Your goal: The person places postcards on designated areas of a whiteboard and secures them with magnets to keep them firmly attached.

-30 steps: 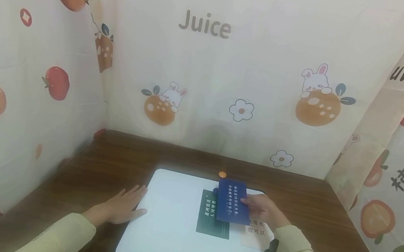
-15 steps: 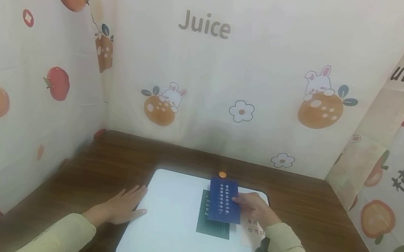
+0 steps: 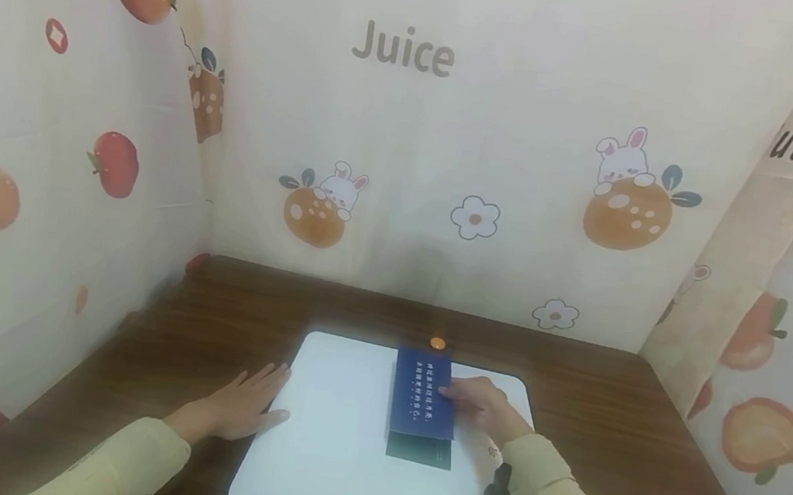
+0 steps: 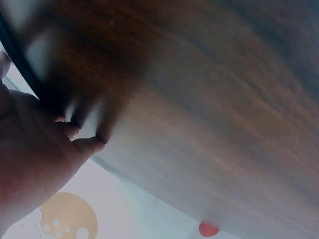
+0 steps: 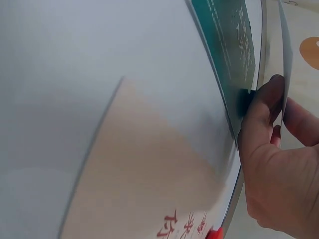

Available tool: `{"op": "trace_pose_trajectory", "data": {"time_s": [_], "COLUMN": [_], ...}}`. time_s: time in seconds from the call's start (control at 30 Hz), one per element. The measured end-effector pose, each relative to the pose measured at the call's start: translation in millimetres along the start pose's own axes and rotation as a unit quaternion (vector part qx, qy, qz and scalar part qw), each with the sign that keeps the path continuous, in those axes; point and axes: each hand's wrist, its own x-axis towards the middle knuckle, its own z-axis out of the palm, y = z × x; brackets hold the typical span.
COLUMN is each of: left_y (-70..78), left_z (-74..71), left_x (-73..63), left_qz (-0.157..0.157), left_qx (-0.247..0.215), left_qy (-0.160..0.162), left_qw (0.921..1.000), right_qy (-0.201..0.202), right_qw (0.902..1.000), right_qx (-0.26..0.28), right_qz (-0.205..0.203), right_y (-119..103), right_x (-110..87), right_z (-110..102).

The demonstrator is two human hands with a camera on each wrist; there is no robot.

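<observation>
My right hand [image 3: 484, 407] pinches the right edge of a blue card [image 3: 426, 396] with vertical white writing. In the head view the blue card covers most of a green card [image 3: 419, 450] on the white board [image 3: 319, 453]. Seen from the right wrist, the blue card [image 5: 285, 55] stands nearly edge-on between thumb and fingers, apart from the green card [image 5: 227, 45]. A beige card [image 5: 144, 169] with dark red writing lies on the board nearer the wrist. My left hand [image 3: 236, 405] rests at the board's left edge, fingers straight and spread.
A small orange round piece [image 3: 438, 343] sits by the board's far edge. Part of something red [image 5: 215, 233] shows beside the beige card. The brown wooden table [image 3: 210, 315] is enclosed by printed curtains [image 3: 409, 142] on its back and sides.
My right hand has carried the blue card leftward, from partly beside the green card to over most of it. The left hand has stayed in place.
</observation>
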Motion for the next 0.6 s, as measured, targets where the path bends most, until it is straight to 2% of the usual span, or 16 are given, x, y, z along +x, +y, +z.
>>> {"op": "trace_pose_trajectory", "data": {"time_s": [0.27, 0.43, 0.6], "left_y": [0.6, 1.9, 3.1], "left_z": [-0.8, -2.4, -2.9], "left_x": [-0.2, -1.3, -2.0], "left_qz": [0.002, 0.009, 0.013], "left_qx": [0.008, -0.008, 0.004], "left_qy": [0.0, 0.001, -0.006], "left_qw": [1.0, 0.9999, 0.9999], "right_qy": [-0.011, -0.019, -0.021], "right_qw": [0.9996, 0.9986, 0.9974], "right_qx": [0.022, 0.047, 0.066], "right_qz": [0.013, 0.016, 0.021], "right_y": [-4, -6, -9], "right_x": [-0.2, -2.7, -6.0], "right_z": [8, 12, 20]}}
